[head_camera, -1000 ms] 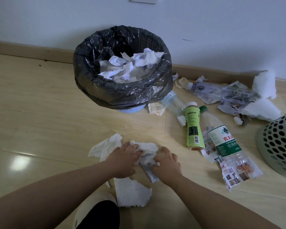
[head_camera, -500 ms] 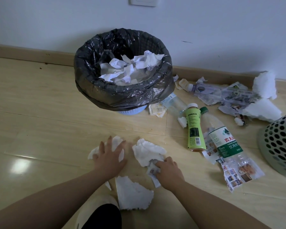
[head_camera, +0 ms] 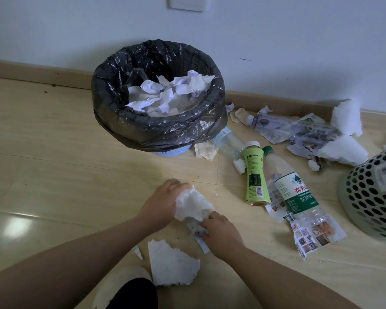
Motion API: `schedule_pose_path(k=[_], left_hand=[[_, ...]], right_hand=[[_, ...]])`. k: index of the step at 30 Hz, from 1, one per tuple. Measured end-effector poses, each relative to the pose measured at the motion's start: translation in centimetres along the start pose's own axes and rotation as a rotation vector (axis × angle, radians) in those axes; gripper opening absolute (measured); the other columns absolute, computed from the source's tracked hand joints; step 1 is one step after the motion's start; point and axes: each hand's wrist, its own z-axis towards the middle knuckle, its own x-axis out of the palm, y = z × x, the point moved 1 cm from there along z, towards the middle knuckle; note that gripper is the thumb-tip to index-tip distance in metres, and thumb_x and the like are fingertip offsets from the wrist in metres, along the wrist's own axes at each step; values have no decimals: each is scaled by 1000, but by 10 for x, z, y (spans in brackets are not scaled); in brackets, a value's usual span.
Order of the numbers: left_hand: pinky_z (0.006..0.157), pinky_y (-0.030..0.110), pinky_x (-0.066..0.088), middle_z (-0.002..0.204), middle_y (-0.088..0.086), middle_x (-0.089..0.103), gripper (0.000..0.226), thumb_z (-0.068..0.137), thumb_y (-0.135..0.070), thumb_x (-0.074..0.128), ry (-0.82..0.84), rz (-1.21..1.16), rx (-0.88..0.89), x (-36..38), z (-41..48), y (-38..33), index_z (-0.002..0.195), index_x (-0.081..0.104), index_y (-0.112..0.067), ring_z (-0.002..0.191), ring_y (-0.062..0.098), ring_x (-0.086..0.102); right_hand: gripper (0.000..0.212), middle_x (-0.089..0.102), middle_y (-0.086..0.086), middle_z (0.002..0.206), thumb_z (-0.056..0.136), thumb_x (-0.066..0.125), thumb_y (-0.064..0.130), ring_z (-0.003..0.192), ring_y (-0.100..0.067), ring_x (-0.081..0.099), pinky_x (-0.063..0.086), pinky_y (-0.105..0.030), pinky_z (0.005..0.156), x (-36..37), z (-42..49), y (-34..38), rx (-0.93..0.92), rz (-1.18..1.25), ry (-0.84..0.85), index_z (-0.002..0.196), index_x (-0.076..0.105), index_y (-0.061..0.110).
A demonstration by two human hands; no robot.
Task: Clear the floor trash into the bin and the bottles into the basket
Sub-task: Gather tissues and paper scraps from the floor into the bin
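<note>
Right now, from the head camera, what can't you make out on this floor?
All head view.
Basket: cut off by the right edge; inside unseen.
Clear bottle: one end behind the bin.
Printed scrap: mostly under the right hand.
Left hand: fingertips blurred, partly behind the tissue wad it grips.

Bin liner (head_camera: 156, 132): glossy black. Bin base (head_camera: 172, 152): pale blue. Crumpled paper (head_camera: 172, 94) in the liner: white. Tissue wad (head_camera: 192, 204): white. Torn tissue sheet (head_camera: 172, 266): white. Short bottle (head_camera: 255, 175): lime-green label with black print and a barcode, white cap. Tall bottle (head_camera: 294, 192): clear, green cap, white-and-green label with red characters. Printed scrap (head_camera: 314, 237): white, with a grid of small coloured pictures. Basket (head_camera: 370, 197): pale grey-green, patterned with rows of round holes. Floor (head_camera: 54, 152): tan, wood-toned.
</note>
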Motion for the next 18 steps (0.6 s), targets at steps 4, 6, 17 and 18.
schedule_pose_path(k=[4,6,17,18], left_hand=[[81,34,44,156,-3,5,70,90,-2,47,384,511,161,10,1,-5,145,21,-37,126,29,34],[80,34,43,151,0,18,57,91,-6,48,376,497,129,11,5,-2,140,33,-32,118,27,39],[57,17,27,80,-5,42,19,90,-31,51,333,119,-104,10,0,19,98,58,-14,80,14,42],[55,15,26,75,-4,44,19,91,-35,50,294,80,-123,8,0,20,88,55,-17,74,14,43]], right_hand=[[32,48,-8,122,96,44,21,112,-28,47,42,-34,87,-2,-3,1,-51,-96,23,126,54,18],[29,48,-10,121,96,45,21,112,-28,47,42,-35,86,-3,-5,-2,-33,-111,33,122,55,13],[21,49,-11,119,94,46,17,107,-27,54,38,-27,73,-9,-1,-15,112,100,57,113,55,11],[17,49,-12,119,94,45,17,104,-27,54,36,-26,72,-10,-1,-14,117,121,46,109,53,12]])
